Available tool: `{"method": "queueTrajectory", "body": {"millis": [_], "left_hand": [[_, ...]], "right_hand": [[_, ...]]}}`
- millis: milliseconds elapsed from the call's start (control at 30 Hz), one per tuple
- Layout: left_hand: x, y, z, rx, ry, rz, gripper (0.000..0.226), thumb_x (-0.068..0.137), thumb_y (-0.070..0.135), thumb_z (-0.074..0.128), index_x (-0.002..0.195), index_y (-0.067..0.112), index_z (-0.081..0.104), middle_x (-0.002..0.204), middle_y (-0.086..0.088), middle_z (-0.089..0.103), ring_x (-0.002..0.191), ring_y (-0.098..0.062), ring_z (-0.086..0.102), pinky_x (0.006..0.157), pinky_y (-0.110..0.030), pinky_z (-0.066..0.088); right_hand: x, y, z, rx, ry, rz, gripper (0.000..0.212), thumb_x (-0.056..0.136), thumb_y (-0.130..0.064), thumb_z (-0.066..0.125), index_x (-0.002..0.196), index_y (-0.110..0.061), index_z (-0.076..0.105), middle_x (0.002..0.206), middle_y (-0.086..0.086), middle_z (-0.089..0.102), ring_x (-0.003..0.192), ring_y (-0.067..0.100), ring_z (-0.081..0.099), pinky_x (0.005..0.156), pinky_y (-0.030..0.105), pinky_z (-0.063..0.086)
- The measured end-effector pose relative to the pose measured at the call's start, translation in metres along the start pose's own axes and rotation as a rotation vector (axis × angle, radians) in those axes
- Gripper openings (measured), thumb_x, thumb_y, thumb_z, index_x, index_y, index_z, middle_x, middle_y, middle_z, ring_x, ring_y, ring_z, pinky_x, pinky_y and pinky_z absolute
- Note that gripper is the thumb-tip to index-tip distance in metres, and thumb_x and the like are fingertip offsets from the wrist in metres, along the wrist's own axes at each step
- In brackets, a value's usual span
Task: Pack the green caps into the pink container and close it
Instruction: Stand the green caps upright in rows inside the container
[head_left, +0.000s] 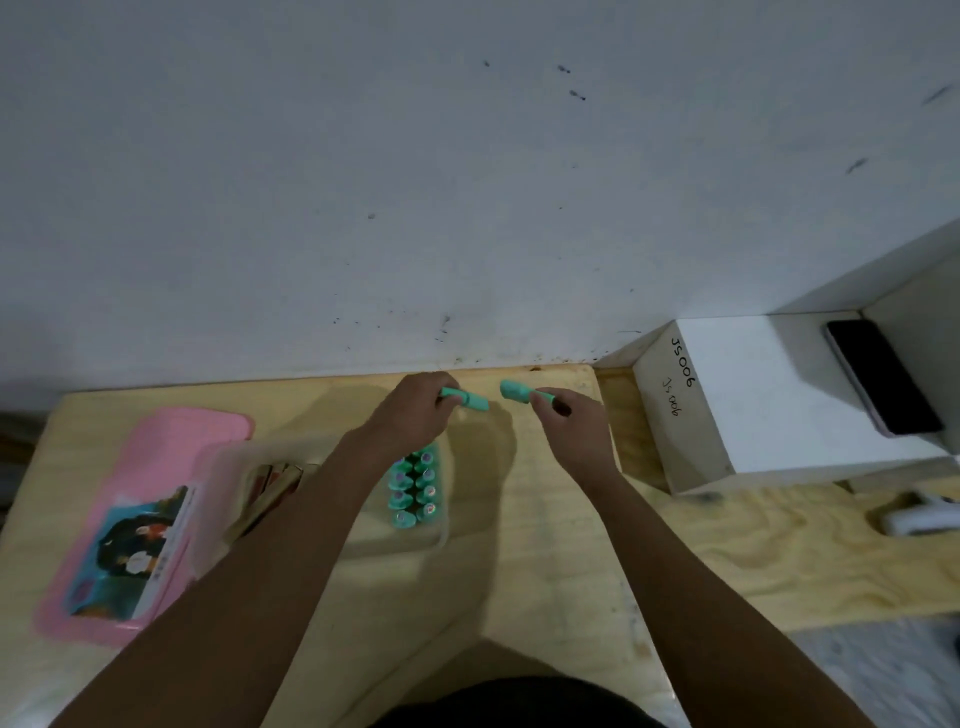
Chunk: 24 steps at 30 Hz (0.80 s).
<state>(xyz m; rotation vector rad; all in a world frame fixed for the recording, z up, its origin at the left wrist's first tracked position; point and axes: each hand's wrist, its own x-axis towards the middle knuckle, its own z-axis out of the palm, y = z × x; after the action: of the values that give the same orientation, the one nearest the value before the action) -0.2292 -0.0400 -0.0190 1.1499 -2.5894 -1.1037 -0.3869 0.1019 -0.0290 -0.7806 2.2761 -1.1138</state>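
A pale wall (415, 182), scuffed with dark specks, fills the upper half of the view. Below it lies a light wooden table (545, 545), butted against the wall. At its right end stands a white box (779, 405) with "JS006" handwritten twice on its near face, and a dark phone (883, 376) lies on top of it. Nearer on the right, a small white object (919, 517) rests on the wood, too blurred to tell what it is.

On the left of the table lies a pink lid (171, 457), flat, with a picture label (140, 551) on its near part. Just right of it sits the container (291, 499), a translucent open tub, partly hidden by the left forearm. Inside its right end stand green caps (415, 488) in two close rows, upright, tops toward the camera. Some brownish things show in its left part, unclear.

Both arms reach forward over the container to the far edge of the table. The left hand (415, 410) has its fingers curled and pinching a green piece (470, 399) that points right. The right hand (566, 421) pinches a second green piece (517, 391) between thumb and fingers, pointing left. The two pieces face each other end to end, near but apart, above the table beyond the container.
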Motion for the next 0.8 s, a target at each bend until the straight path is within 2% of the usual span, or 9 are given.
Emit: {"method": "queueTrajectory", "body": {"millis": [100,200,300,367,433,500,600,667,800], "left_hand": [[-0.024,0.002,-0.013,-0.048,0.039,0.021,0.02,0.093,0.027,0.056,0.1,0.012,0.066,0.064,0.009,0.05,0.056,-0.003,0.043,0.049,-0.013,0.027],[-0.048,-0.002,-0.025,-0.079,0.083,0.028,0.023,0.09,0.033,0.059,0.094,0.011,0.067,0.06,0.008,0.046,0.054,-0.005,0.042,0.05,-0.021,0.03],[-0.07,-0.008,-0.036,-0.162,0.143,-0.003,0.027,0.087,0.036,0.063,0.087,0.01,0.067,0.06,0.002,0.049,0.052,-0.01,0.041,0.05,-0.022,0.031],[-0.083,-0.013,-0.042,-0.216,0.203,-0.018,0.03,0.083,0.039,0.067,0.082,0.009,0.067,0.063,-0.003,0.055,0.055,-0.012,0.043,0.053,-0.024,0.035],[-0.095,-0.019,-0.046,-0.279,0.253,-0.038,0.027,0.08,0.039,0.071,0.078,0.012,0.068,0.067,-0.003,0.061,0.059,-0.01,0.048,0.056,-0.02,0.039],[-0.106,-0.025,-0.05,-0.335,0.272,-0.052,0.024,0.079,0.038,0.073,0.078,0.014,0.07,0.068,-0.001,0.064,0.061,-0.007,0.05,0.055,-0.011,0.038],[-0.121,-0.034,-0.051,-0.339,0.287,-0.056,0.022,0.078,0.036,0.074,0.081,0.014,0.071,0.071,0.003,0.064,0.064,-0.006,0.053,0.057,-0.009,0.04],[-0.128,-0.041,-0.049,-0.309,0.29,-0.045,0.024,0.077,0.038,0.074,0.082,0.015,0.071,0.075,0.005,0.064,0.068,-0.006,0.056,0.061,-0.014,0.042],[-0.14,-0.049,-0.044,-0.262,0.281,-0.036,0.025,0.075,0.045,0.073,0.079,0.02,0.07,0.074,0.01,0.063,0.068,-0.006,0.058,0.062,-0.021,0.044]], "right_hand": [[-0.02,-0.012,-0.002,0.065,0.016,-0.003,0.029,0.095,-0.033,0.06,0.114,-0.014,0.072,0.073,0.0,0.067,0.068,0.014,0.06,0.056,0.024,0.044],[-0.038,-0.023,-0.003,0.078,0.019,-0.059,0.029,0.095,-0.035,0.059,0.109,-0.013,0.072,0.072,0.002,0.066,0.076,0.024,0.066,0.058,0.029,0.047],[-0.052,-0.03,0.0,0.073,0.015,-0.093,0.031,0.094,-0.042,0.058,0.092,-0.014,0.072,0.079,0.015,0.068,0.08,0.032,0.065,0.063,0.044,0.053],[-0.06,-0.034,0.003,0.069,0.007,-0.097,0.038,0.094,-0.045,0.058,0.085,-0.01,0.071,0.08,0.017,0.068,0.08,0.034,0.065,0.065,0.045,0.054],[-0.068,-0.038,0.007,0.065,-0.013,-0.097,0.038,0.094,-0.044,0.058,0.085,-0.009,0.071,0.079,0.014,0.07,0.079,0.031,0.066,0.066,0.041,0.055],[-0.076,-0.041,0.012,0.055,-0.042,-0.11,0.031,0.094,-0.041,0.06,0.085,-0.013,0.07,0.077,0.006,0.07,0.075,0.026,0.066,0.062,0.028,0.052],[-0.089,-0.041,0.02,-0.043,-0.117,-0.198,0.023,0.092,-0.038,0.063,0.092,-0.017,0.072,0.074,-0.009,0.067,0.066,0.005,0.06,0.055,0.008,0.041],[-0.097,-0.036,0.027,-0.159,-0.189,-0.244,0.024,0.091,-0.042,0.064,0.098,-0.021,0.073,0.077,-0.013,0.067,0.068,-0.001,0.06,0.057,0.009,0.041],[-0.108,-0.031,0.045,-0.505,-0.292,-0.345,0.029,0.089,-0.053,0.06,0.099,-0.028,0.072,0.085,-0.013,0.067,0.075,0.005,0.06,0.064,0.026,0.049]]}}
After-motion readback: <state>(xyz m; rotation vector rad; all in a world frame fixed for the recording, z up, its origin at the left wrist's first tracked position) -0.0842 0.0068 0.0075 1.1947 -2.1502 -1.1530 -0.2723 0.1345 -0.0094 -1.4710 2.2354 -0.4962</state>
